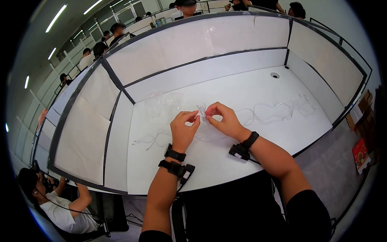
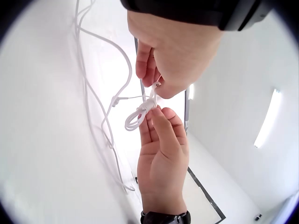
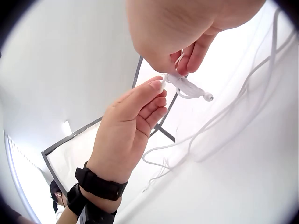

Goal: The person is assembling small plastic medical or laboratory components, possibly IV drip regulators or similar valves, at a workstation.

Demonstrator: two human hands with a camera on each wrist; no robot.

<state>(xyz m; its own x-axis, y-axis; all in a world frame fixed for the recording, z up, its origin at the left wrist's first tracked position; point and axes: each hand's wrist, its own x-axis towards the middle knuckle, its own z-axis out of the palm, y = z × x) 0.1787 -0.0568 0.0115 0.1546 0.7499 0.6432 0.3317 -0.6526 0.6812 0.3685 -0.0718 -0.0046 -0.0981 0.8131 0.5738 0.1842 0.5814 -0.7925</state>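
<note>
A small bundle of white cable is held above the desk between both hands. My left hand pinches a thin end at the bundle with thumb and fingertips. My right hand pinches the bundle's other side. In the left wrist view the bundle has loops hanging beside the right hand, below the left hand. The right wrist view shows the wound bundle with a small round end, between the left hand and the right hand.
More white cables lie on the white desk, some at left and some at right. Clear plastic bags lie behind the hands. Partition panels stand around the desk. A person sits at lower left.
</note>
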